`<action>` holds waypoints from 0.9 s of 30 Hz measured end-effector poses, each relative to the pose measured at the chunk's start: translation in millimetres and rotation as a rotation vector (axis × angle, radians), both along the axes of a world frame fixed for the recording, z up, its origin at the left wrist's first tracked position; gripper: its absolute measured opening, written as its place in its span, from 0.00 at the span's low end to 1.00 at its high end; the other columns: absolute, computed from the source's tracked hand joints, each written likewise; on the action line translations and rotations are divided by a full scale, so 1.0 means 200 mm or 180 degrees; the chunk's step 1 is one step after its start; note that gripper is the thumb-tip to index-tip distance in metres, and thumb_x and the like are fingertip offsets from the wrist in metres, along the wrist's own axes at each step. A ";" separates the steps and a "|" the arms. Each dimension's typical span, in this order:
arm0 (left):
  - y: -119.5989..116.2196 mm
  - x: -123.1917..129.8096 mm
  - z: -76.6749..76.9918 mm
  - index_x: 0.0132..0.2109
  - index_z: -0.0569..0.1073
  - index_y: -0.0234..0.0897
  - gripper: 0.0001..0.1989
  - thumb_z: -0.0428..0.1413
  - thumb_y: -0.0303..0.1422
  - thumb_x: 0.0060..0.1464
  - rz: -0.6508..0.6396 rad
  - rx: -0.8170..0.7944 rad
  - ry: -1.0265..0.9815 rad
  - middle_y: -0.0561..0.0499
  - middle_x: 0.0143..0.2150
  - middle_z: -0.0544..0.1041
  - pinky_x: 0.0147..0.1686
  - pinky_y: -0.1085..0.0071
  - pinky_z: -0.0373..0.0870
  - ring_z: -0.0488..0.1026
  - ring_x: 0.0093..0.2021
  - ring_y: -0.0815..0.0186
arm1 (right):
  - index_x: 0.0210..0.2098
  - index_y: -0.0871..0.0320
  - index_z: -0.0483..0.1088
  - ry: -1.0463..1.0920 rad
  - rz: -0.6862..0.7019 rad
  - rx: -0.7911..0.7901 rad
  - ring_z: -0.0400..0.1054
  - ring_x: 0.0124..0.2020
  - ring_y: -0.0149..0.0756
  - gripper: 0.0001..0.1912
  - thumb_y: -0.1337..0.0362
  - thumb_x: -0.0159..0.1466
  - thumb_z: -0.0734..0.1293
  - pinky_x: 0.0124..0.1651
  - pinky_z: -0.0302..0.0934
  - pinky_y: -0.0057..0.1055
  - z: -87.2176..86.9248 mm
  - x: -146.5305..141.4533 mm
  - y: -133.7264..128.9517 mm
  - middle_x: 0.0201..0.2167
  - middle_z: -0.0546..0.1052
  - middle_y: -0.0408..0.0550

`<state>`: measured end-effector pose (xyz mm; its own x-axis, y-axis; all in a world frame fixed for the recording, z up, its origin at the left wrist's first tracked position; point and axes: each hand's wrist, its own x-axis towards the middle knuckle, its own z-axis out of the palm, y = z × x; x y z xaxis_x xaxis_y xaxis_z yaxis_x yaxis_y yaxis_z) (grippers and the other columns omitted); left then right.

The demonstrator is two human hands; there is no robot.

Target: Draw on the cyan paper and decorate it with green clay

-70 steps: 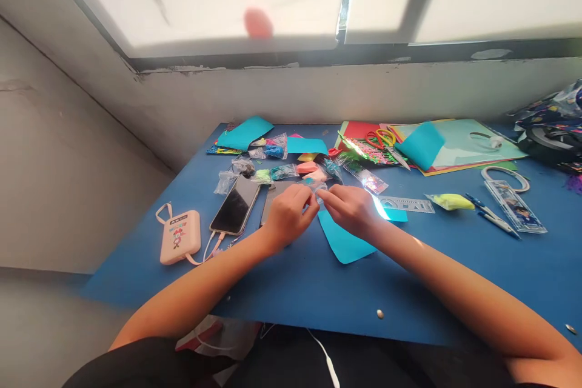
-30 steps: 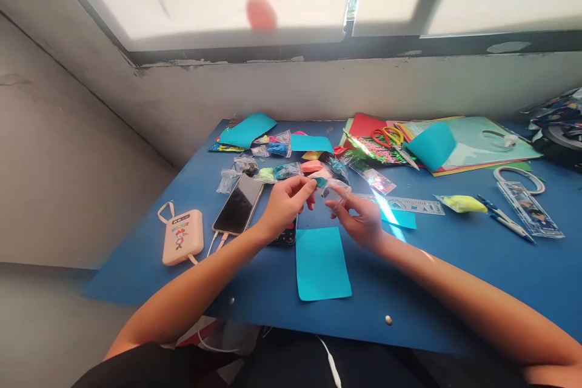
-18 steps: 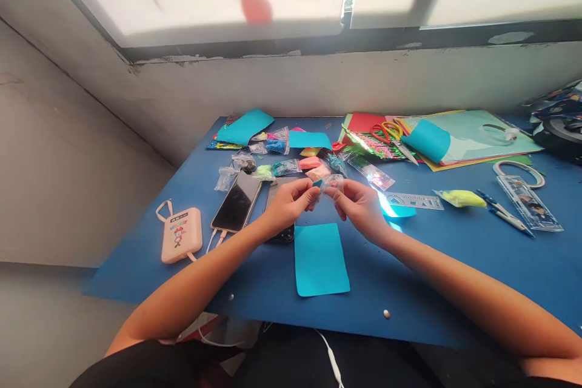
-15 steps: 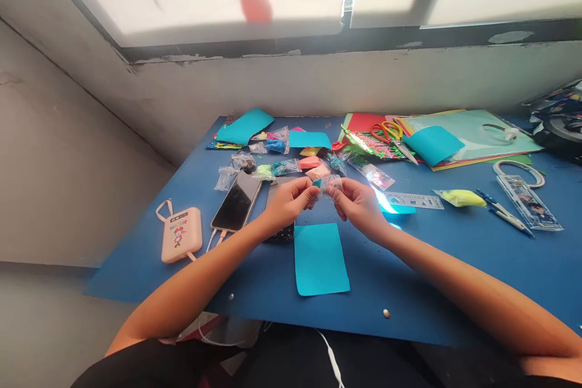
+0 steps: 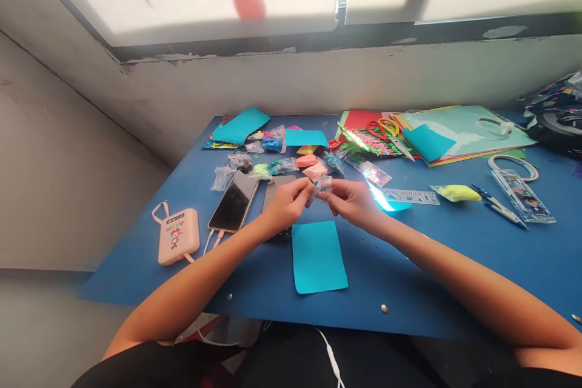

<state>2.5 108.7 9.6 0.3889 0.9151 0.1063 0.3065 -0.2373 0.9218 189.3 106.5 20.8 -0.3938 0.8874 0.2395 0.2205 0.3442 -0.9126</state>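
Between my two hands is a small clear plastic bag [image 5: 323,185] with a bit of teal in it; what the teal stuff is I cannot make out. My left hand [image 5: 291,200] pinches the bag's left side. On its right side, the fingers of my right hand [image 5: 348,198] are closed on it. Both hands are held above the table, just beyond a blue sheet of paper [image 5: 319,257] that lies flat near the front edge. Past the hands lie small bags of coloured clay, among them a coral one [image 5: 307,160] and a teal one [image 5: 282,165].
At left are a pink power bank [image 5: 179,236] and a phone [image 5: 233,201], with a second phone [image 5: 271,194] partly under my left arm. Scissors [image 5: 391,136] rest on coloured papers at the back. A ruler [image 5: 411,196], a yellow clay bag [image 5: 457,193] and pens [image 5: 500,207] lie at right.
My hands have shifted slightly on the small bag, and less of its teal content shows. The whole view has moved a little; the things on the table lie as before.
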 end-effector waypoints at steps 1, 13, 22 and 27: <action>-0.01 0.00 0.00 0.55 0.70 0.36 0.17 0.56 0.40 0.64 0.0055 0.0066 0.0052 0.45 0.54 0.73 0.48 0.57 0.75 0.74 0.49 0.60 | 0.27 0.57 0.68 -0.0035 0.0030 0.0010 0.51 0.15 0.25 0.18 0.49 0.62 0.67 0.21 0.45 0.27 0.00 0.00 0.00 0.12 0.62 0.35; 0.00 -0.04 0.03 0.54 0.71 0.36 0.16 0.55 0.40 0.65 0.0599 0.0647 0.0287 0.45 0.52 0.74 0.46 0.59 0.76 0.75 0.46 0.62 | 0.30 0.57 0.65 0.0347 -0.0251 0.0046 0.49 0.17 0.25 0.26 0.38 0.61 0.64 0.20 0.44 0.27 0.05 0.02 0.01 0.16 0.59 0.35; -0.01 -0.02 0.04 0.48 0.73 0.34 0.13 0.55 0.41 0.65 0.0109 0.1065 0.0599 0.49 0.43 0.76 0.39 0.65 0.76 0.75 0.38 0.66 | 0.29 0.58 0.69 0.0367 -0.0134 -0.0123 0.51 0.14 0.23 0.29 0.35 0.57 0.67 0.17 0.45 0.26 0.05 0.02 0.00 0.14 0.63 0.36; 0.00 0.00 0.04 0.33 0.70 0.35 0.17 0.53 0.42 0.65 -0.0204 0.1342 0.0577 0.56 0.27 0.69 0.28 0.73 0.67 0.65 0.25 0.72 | 0.25 0.60 0.70 0.0172 0.0152 -0.0408 0.55 0.14 0.22 0.30 0.36 0.55 0.68 0.18 0.48 0.25 0.08 0.02 0.01 0.16 0.68 0.40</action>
